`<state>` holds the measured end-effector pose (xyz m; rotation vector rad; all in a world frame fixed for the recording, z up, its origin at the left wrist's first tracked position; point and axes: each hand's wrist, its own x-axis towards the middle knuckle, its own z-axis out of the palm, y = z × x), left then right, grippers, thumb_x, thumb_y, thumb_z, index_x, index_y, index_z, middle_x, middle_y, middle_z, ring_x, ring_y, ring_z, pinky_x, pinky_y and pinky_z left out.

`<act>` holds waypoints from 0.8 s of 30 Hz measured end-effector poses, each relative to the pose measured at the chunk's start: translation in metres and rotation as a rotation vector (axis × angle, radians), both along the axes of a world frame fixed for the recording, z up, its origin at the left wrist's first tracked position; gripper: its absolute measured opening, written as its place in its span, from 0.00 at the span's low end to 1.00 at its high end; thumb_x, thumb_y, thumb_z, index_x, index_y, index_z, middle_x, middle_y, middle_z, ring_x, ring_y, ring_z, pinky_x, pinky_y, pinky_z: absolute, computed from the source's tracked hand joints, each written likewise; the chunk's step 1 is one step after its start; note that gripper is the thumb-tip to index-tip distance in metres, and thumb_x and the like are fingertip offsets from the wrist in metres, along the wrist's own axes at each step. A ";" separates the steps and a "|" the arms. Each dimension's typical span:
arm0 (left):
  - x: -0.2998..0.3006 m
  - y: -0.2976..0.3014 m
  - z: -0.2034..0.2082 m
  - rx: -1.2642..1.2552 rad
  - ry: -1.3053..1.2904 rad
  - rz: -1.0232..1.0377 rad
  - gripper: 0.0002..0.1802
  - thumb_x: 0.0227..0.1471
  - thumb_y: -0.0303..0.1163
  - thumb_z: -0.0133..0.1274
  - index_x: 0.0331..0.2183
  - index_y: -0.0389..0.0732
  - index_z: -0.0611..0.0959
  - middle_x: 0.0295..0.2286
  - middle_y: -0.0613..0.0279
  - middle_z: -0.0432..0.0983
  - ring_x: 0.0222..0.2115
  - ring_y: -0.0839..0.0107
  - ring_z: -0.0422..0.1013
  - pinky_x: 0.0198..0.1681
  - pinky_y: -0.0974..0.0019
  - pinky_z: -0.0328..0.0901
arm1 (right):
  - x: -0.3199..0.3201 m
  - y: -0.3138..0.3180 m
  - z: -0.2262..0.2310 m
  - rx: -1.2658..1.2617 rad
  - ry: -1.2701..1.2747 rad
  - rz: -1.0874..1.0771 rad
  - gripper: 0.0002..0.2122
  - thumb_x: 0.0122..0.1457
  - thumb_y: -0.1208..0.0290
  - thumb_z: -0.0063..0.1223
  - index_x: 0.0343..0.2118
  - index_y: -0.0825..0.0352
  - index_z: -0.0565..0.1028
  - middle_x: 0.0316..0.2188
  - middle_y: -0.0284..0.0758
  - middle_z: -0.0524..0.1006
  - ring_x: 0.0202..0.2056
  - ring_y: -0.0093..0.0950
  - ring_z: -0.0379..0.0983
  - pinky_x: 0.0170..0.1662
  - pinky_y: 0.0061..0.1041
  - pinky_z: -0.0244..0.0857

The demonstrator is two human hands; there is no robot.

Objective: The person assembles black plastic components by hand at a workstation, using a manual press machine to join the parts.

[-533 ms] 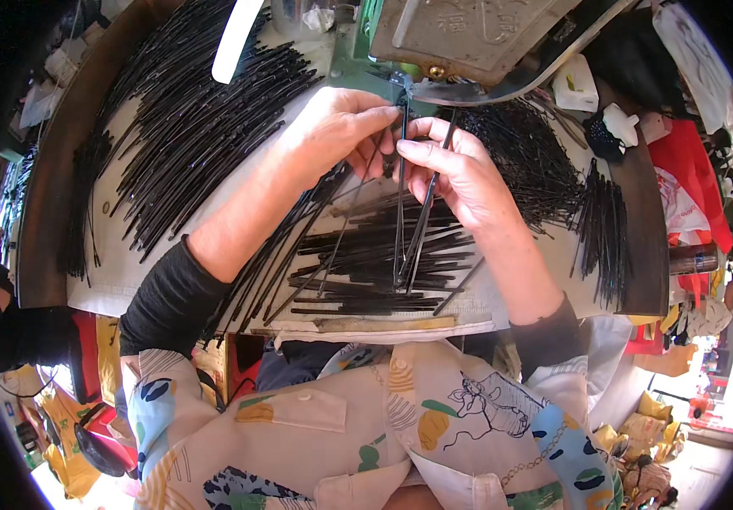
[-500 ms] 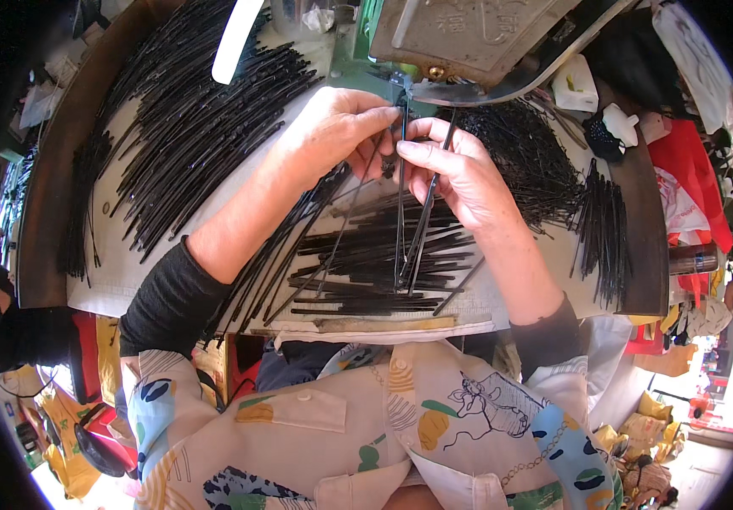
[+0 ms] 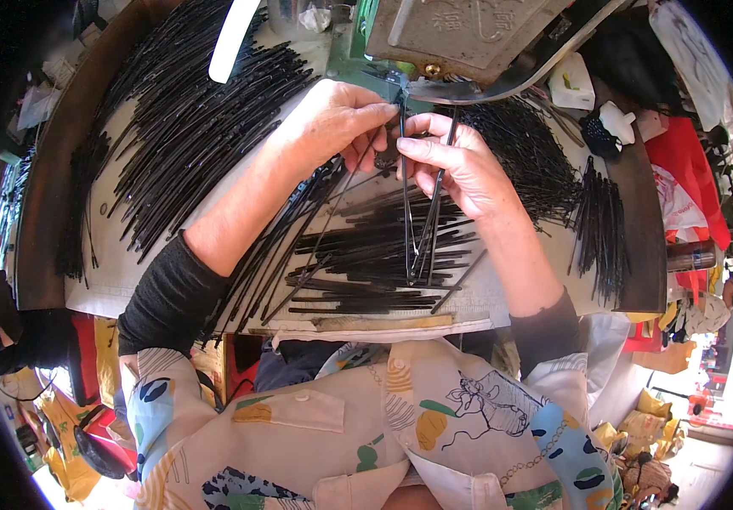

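Observation:
My right hand (image 3: 456,161) is closed round a pair of thin black rods (image 3: 428,217) that look like umbrella ribs. They hang down in a narrow V, joined at the lower end, and their upper ends reach up to the machine. My left hand (image 3: 332,123) is pinched shut beside it, just under the green machine (image 3: 366,76); another thin black rod (image 3: 332,208) slants down from its fingers. The fingertips of both hands nearly meet below the machine's small working point (image 3: 400,82), and what lies exactly between them is hard to see.
Large piles of black rods (image 3: 205,127) cover the table's left side, with more under my wrists (image 3: 366,246) and behind my right hand (image 3: 519,153). A small bundle (image 3: 598,229) lies far right. A grey metal cover (image 3: 460,38) and curved bar (image 3: 519,85) overhang the work.
The joined lower end of the rods in my right hand has swung slightly right, and the V has changed its spread a little. Both hands stay close to the machine.

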<state>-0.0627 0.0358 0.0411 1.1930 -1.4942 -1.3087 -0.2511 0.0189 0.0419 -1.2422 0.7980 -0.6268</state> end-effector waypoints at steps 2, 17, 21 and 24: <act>0.000 0.000 0.002 -0.014 -0.023 0.001 0.19 0.55 0.38 0.47 0.18 0.36 0.75 0.12 0.66 0.69 0.10 0.78 0.67 0.12 0.78 0.60 | -0.001 -0.003 -0.001 0.003 0.004 0.010 0.10 0.51 0.69 0.56 0.33 0.67 0.72 0.21 0.32 0.74 0.17 0.15 0.66 0.20 0.11 0.58; 0.002 -0.002 0.002 0.112 0.050 0.009 0.19 0.53 0.40 0.49 0.18 0.37 0.76 0.13 0.66 0.69 0.09 0.79 0.65 0.12 0.78 0.58 | 0.003 0.000 -0.003 0.106 -0.052 -0.003 0.09 0.51 0.69 0.56 0.32 0.66 0.72 0.21 0.31 0.74 0.17 0.16 0.66 0.20 0.12 0.59; 0.002 -0.001 0.002 0.110 0.067 0.013 0.18 0.53 0.40 0.49 0.19 0.37 0.76 0.13 0.66 0.69 0.09 0.79 0.65 0.11 0.78 0.59 | 0.005 0.004 -0.002 0.132 -0.081 -0.027 0.08 0.52 0.69 0.56 0.31 0.67 0.72 0.21 0.32 0.74 0.17 0.16 0.66 0.20 0.13 0.60; -0.001 0.003 0.005 0.077 0.049 0.036 0.18 0.53 0.39 0.49 0.20 0.36 0.77 0.13 0.65 0.70 0.09 0.79 0.66 0.11 0.78 0.59 | 0.007 0.008 -0.005 0.081 -0.103 -0.039 0.10 0.53 0.66 0.54 0.34 0.66 0.72 0.21 0.33 0.73 0.15 0.17 0.65 0.18 0.15 0.58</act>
